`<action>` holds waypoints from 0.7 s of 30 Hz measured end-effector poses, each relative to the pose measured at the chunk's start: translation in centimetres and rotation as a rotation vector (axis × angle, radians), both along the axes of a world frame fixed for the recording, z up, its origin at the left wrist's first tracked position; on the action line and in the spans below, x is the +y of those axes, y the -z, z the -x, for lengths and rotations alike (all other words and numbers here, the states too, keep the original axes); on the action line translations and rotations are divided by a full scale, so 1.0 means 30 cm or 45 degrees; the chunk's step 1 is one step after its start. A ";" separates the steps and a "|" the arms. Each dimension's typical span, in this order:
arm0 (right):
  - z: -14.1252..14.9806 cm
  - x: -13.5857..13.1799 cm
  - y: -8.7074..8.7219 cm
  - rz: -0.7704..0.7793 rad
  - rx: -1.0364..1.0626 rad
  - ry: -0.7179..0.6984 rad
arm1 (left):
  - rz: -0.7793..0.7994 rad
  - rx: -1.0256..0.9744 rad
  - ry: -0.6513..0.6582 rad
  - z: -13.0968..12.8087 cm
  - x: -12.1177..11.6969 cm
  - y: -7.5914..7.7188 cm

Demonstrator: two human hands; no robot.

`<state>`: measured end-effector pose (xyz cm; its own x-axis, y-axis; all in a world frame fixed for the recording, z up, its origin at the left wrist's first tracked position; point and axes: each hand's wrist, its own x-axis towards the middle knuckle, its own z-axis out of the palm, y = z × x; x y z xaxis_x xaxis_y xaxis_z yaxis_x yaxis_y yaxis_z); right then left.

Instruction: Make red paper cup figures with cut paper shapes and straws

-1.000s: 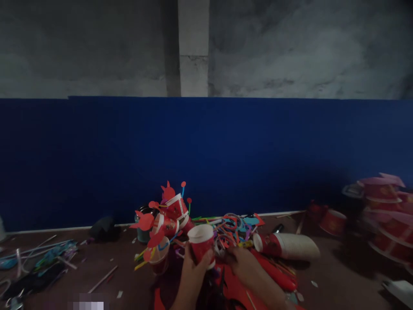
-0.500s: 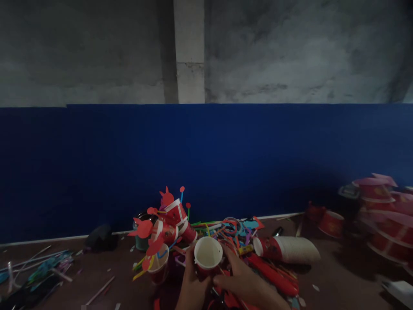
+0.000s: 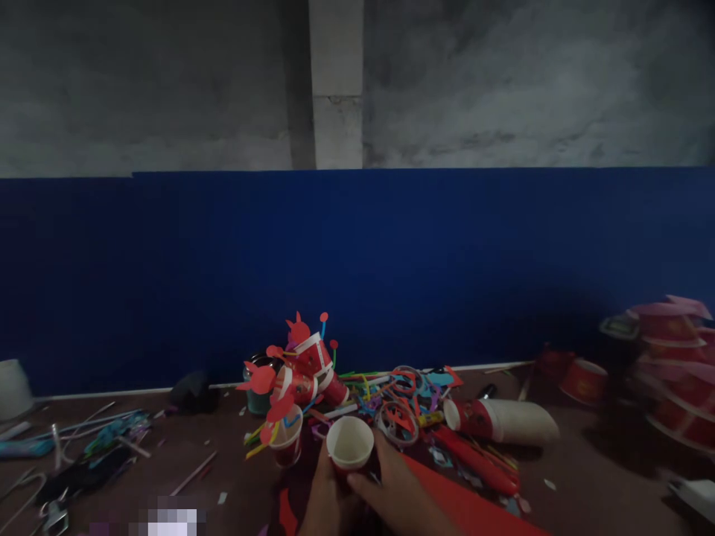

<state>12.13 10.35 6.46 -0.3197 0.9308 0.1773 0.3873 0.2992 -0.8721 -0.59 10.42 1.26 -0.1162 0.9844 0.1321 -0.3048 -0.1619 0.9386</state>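
A red paper cup with a white rim (image 3: 350, 442) is upright between my hands, its pale inside facing me. My left hand (image 3: 325, 493) wraps its left side. My right hand (image 3: 399, 487) grips the right side, thumb on the front and fingers near the rim. Under my right arm lies a red paper sheet (image 3: 458, 497). Just left stands another paper cup (image 3: 286, 445) with red paper cutouts and coloured strips on it. Behind it, several decorated red cups (image 3: 296, 383) are piled together.
Coloured strips and tape rolls (image 3: 398, 423) lie behind the cup. To the right are a long stack of paper cups (image 3: 517, 422), a red packet (image 3: 477, 461) and red paper tubs (image 3: 584, 381). Scraps and blue strips (image 3: 115, 432) litter the left. A blue wall panel (image 3: 357, 260) backs the table.
My hands and the cup have come slightly lower and left. More of the red sheet shows beneath my right arm. The whole view has shifted a little.
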 end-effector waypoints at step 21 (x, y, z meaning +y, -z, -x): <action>-0.181 0.206 -0.063 -0.086 -0.690 0.287 | -0.326 0.566 -0.472 0.042 -0.025 0.081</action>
